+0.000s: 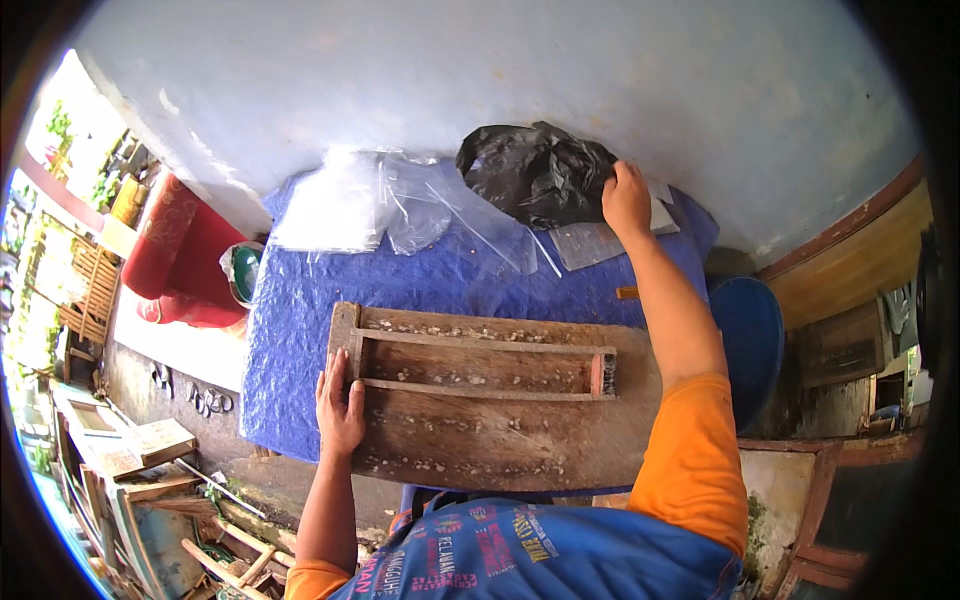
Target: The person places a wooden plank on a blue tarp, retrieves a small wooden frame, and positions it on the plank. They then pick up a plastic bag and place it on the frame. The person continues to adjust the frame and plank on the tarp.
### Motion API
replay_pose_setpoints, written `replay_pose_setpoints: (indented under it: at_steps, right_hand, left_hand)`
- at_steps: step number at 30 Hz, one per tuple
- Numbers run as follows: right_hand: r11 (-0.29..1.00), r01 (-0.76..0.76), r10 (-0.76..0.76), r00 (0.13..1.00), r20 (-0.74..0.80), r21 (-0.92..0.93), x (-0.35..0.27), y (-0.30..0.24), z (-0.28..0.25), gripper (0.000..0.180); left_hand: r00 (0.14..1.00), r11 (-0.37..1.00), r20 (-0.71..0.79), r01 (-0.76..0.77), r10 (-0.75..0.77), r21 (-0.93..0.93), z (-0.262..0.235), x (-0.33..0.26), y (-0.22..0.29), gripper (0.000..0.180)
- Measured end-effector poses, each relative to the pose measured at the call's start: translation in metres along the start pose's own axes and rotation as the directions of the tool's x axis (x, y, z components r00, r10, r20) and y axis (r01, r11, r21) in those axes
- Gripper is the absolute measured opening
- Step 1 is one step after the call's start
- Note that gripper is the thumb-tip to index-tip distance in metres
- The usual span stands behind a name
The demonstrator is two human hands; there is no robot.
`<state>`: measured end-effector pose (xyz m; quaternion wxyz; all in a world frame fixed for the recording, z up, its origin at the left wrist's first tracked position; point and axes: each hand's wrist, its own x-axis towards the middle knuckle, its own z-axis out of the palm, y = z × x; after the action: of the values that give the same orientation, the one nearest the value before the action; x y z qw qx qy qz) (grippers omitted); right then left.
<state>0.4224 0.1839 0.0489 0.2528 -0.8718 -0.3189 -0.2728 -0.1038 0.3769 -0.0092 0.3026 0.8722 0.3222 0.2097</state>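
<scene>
A long worn wooden board (500, 430) with a shallow framed trough and pale crumbs lies across a table covered by a blue tarp (300, 310). My left hand (340, 405) rests flat on the board's left end, fingers together. My right hand (626, 198) reaches to the far edge and grips a crumpled black plastic bag (535, 172) against the wall. Clear plastic bags (400, 205) lie piled to the left of the black bag, and one flat clear bag (590, 243) lies just under my right hand.
A pale blue wall (500, 70) backs the table. A blue round drum lid (750, 335) stands to the right. A red cushioned seat (175, 255) and a green bowl (245, 272) are at the left, with wooden scraps (140, 450) on the ground below.
</scene>
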Motion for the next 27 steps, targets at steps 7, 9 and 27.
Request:
replay_pose_setpoints:
  at_steps: [7, 9, 27]
  right_hand:
    - [0.929, -0.259, 0.335, 0.893, 0.3, -0.264, -0.033, 0.024, 0.01, 0.026]
    - [0.89, -0.33, 0.428, 0.843, 0.327, -0.314, -0.036, 0.027, 0.011, 0.026]
    - [0.954, 0.014, -0.155, 0.878, 0.453, 0.3, -0.044, -0.128, 0.064, 0.018]
  left_hand:
    - [1.0, 1.0, -0.013, 0.001, -0.001, -0.022, -0.002, -0.001, 0.0, 0.055]
    - [1.0, 1.0, -0.013, -0.002, 0.002, -0.02, -0.002, 0.0, 0.001, 0.056]
    - [1.0, 0.998, 0.01, 0.007, -0.006, -0.056, -0.009, 0.001, 0.006, 0.058]
